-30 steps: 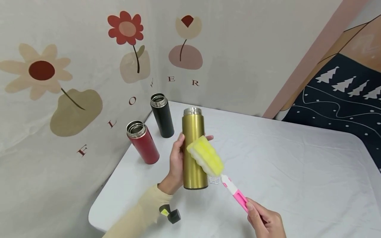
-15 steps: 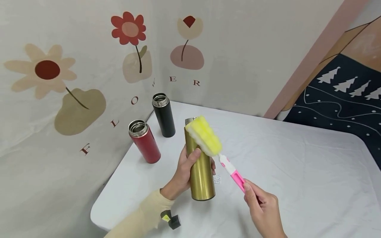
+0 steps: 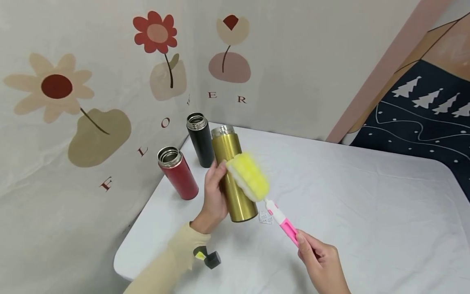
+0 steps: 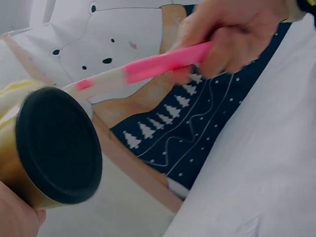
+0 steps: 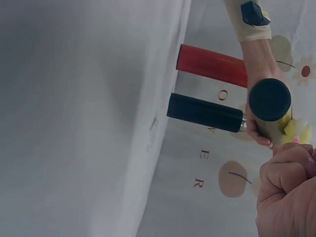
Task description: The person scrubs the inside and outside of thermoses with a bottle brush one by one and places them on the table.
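My left hand (image 3: 214, 196) grips a gold vacuum flask (image 3: 240, 206) that tilts to the left, its steel mouth up and lidless. In the left wrist view the flask's dark round base (image 4: 59, 145) faces the camera. Between fingers and thumb, my right hand (image 3: 318, 256) holds the pink and white handle of a bottle brush (image 3: 288, 229). Its yellow and white sponge head (image 3: 251, 175) overlaps the flask's side in the head view. The right wrist view shows the right hand (image 5: 289, 182) curled, with the sponge just beyond it.
A red flask (image 3: 180, 175) and a black flask (image 3: 201, 143), both lidless, stand on the white-covered table (image 3: 360, 212) at the left. A small printed packet (image 3: 266, 217) lies behind the brush. The patterned wall cloth (image 3: 286, 73) rises along the table's back and left edges.
The gold flask dropped and then rose again, and now leans left, with its mouth near the black flask. The sponge head went up to the mouth, then back down along the flask's side.
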`<move>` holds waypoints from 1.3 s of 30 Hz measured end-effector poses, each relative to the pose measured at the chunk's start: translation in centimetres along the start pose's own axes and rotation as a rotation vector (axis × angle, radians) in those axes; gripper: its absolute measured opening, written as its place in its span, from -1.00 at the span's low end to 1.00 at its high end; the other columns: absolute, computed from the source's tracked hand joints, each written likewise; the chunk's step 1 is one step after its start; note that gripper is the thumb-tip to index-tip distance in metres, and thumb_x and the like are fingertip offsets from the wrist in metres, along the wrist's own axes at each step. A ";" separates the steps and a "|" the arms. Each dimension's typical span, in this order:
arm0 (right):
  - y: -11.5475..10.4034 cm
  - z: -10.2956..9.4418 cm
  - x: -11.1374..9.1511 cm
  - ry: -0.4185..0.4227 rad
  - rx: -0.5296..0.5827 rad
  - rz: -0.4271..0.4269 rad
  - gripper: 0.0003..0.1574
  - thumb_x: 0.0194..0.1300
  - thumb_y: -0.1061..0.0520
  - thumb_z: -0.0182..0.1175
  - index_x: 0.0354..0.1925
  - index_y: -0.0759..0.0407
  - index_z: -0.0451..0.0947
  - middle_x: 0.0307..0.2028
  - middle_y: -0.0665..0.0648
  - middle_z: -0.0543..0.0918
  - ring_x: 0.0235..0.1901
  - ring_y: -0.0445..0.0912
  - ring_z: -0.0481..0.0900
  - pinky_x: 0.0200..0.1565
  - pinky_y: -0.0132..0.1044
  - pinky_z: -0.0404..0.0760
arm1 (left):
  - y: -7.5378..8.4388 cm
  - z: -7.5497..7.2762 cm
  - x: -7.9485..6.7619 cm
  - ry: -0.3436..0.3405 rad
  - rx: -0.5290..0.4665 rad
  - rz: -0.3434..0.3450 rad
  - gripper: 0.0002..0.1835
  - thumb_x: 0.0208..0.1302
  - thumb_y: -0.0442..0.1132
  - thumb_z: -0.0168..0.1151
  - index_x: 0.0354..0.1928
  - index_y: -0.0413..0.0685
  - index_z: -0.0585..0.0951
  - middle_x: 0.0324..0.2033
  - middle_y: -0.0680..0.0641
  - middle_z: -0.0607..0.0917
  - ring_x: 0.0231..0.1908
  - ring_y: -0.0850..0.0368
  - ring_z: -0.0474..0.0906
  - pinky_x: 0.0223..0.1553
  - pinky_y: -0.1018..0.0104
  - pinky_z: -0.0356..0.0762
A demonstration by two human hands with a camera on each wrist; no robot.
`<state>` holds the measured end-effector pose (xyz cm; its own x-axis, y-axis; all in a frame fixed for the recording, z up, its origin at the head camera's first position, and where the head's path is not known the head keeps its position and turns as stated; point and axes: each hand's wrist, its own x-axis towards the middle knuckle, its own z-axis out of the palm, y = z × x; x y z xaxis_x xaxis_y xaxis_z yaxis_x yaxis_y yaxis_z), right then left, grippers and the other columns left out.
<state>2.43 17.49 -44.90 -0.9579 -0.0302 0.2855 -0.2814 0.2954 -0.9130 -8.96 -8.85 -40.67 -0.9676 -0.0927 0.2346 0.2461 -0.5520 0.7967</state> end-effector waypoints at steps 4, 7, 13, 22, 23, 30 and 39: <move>0.3 -0.2 -1.6 0.014 -0.026 0.039 -0.76 0.45 0.50 0.26 -0.10 0.35 0.82 -0.69 -0.17 0.41 -0.71 -0.41 0.16 -0.77 -0.46 0.18 | 1.0 -0.5 0.8 -0.030 -0.071 0.066 -0.48 0.70 -0.09 -0.12 0.57 -0.03 0.27 0.16 -0.21 0.58 0.02 -0.05 0.67 0.06 0.13 0.70; 0.3 -0.4 -2.6 0.030 -0.053 0.073 -0.79 0.43 0.50 0.27 -0.15 0.37 0.82 -0.73 -0.19 0.38 -0.73 -0.43 0.16 -0.78 -0.47 0.17 | 1.6 -0.6 1.2 -0.051 -0.096 0.093 -0.47 0.68 -0.02 -0.15 0.56 0.01 0.25 0.15 -0.22 0.59 -0.07 -0.06 0.70 -0.05 0.11 0.75; 0.3 -0.7 -3.3 0.061 -0.106 0.093 -0.80 0.42 0.49 0.29 -0.19 0.36 0.83 -0.76 -0.22 0.32 -0.75 -0.44 0.14 -0.78 -0.50 0.14 | 1.7 -0.2 0.8 -0.079 -0.171 -0.041 -0.42 0.67 0.20 -0.17 0.41 -0.06 0.37 -0.01 -0.12 0.66 -0.21 0.05 0.68 -0.14 0.23 0.70; 0.4 -0.8 -2.0 0.054 -0.062 0.051 -0.78 0.44 0.52 0.25 -0.12 0.41 0.81 -0.70 -0.18 0.39 -0.72 -0.40 0.17 -0.77 -0.45 0.17 | -0.5 0.0 -1.6 -0.234 -0.127 -0.253 -0.28 0.69 0.36 -0.29 0.50 -0.02 0.34 0.14 0.00 0.67 -0.05 0.13 0.66 -0.02 0.25 0.67; 0.4 -0.8 -1.7 0.054 -0.061 0.031 -0.77 0.43 0.53 0.25 -0.11 0.40 0.81 -0.69 -0.17 0.40 -0.72 -0.40 0.16 -0.76 -0.46 0.17 | -0.7 -0.1 -1.8 -0.240 -0.088 -0.247 -0.25 0.66 0.41 -0.24 0.49 -0.01 0.34 0.12 0.01 0.67 -0.06 0.14 0.66 -0.03 0.25 0.67; -0.1 -0.5 0.3 0.047 -0.039 -0.010 -0.74 0.49 0.49 0.24 -0.04 0.34 0.81 -0.67 -0.13 0.40 -0.70 -0.37 0.20 -0.75 -0.45 0.21 | -1.5 -0.3 -2.5 -0.243 0.012 -0.171 -0.03 0.38 0.41 0.36 0.55 0.09 0.14 -0.02 -0.07 0.67 -0.23 0.07 0.71 -0.14 0.18 0.72; -1.3 0.3 1.9 0.057 0.004 -0.021 -0.73 0.57 0.44 0.18 -0.03 0.28 0.80 -0.65 -0.08 0.44 -0.69 -0.30 0.23 -0.76 -0.44 0.21 | -1.4 0.4 -2.7 -0.260 0.050 -0.236 -0.41 0.42 -0.17 0.13 0.44 -0.04 0.29 -0.12 -0.21 0.69 -0.28 -0.06 0.74 -0.12 0.03 0.77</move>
<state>0.94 16.79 -43.30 -0.9471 0.0185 0.3205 -0.3016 0.2914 -0.9078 -6.65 -7.45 -42.20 -0.9532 0.2502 0.1696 0.0261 -0.4909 0.8708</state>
